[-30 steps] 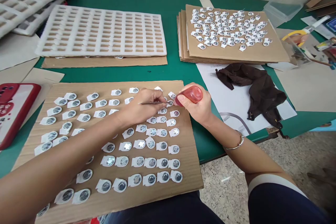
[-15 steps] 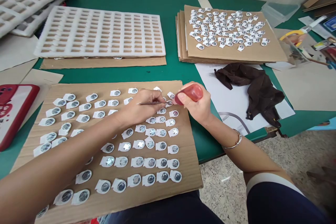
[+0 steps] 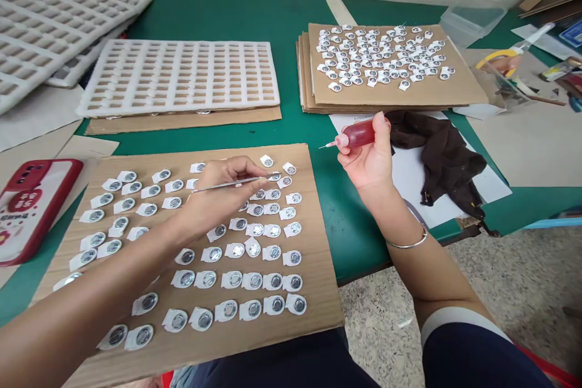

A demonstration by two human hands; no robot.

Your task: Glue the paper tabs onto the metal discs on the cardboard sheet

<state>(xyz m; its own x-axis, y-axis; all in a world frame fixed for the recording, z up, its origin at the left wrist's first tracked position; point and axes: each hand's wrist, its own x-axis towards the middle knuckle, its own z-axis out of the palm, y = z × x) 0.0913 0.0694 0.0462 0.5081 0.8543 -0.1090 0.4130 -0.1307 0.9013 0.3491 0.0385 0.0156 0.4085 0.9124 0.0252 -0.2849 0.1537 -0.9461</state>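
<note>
The board (image 3: 322, 309) is tan, its discs (image 3: 228, 310) silver on white. Over it: silver tool (image 3: 220, 185). Right of it: red bottle (image 3: 361, 133), dark brown cloth (image 3: 448, 154), navy sleeve (image 3: 473, 354) edged white. Left of it: red-and-white phone (image 3: 39, 209). Beyond it: white, grid-patterned tray (image 3: 179, 108). Beneath it: green table (image 3: 291, 133).

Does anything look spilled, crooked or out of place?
One white-tabbed silver disc looks twisted beside its row neighbours, its tab pointing more forward than theirs. A dark brown cloth lies crumpled over paper. No spill shows.
</note>
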